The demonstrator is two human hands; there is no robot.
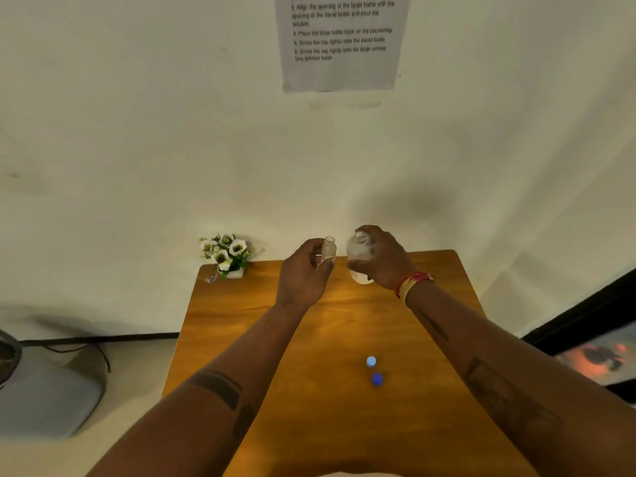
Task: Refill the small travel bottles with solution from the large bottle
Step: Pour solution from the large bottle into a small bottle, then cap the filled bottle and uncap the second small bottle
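Dim, warm light – soft blur (edges bowed).

Wooden table (241,339): flower pot (228,256) at its far-left corner; printed sheet (340,43) on wall above; grey chair (44,390) to its left.

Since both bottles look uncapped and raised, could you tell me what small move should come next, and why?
Probably tip the large bottle in the right hand until its mouth meets the small travel bottle held upright in the left hand; both caps lie on the table, and the mouths sit side by side.
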